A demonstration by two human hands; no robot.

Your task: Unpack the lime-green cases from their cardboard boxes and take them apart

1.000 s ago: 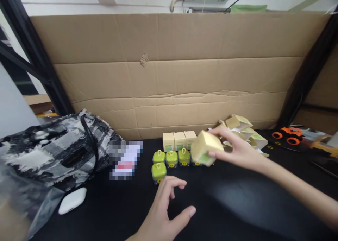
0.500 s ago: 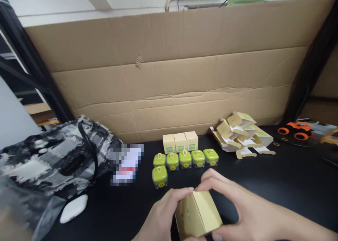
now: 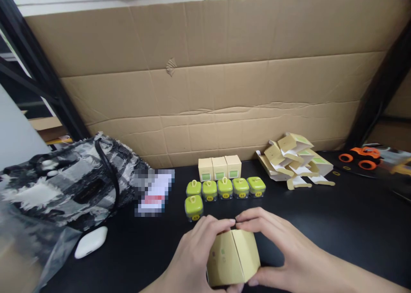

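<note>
Both hands grip one small tan carton low in the middle of the black table. My left hand wraps its left side and my right hand its right side, fingertips meeting on the top edge. Just beyond sit several green-lidded little jars, one of them set apart in front at the left. Behind them stand three closed tan cartons in a row.
A heap of unfolded tan cartons lies at the back right. A black-and-white bag and a white mouse are at the left. An orange-handled tool rests far right. A cardboard wall closes the back.
My right hand carried the carton from near the heap down toward me. My left hand came up to it, and both now hold it, slightly farther forward than half a second ago.
</note>
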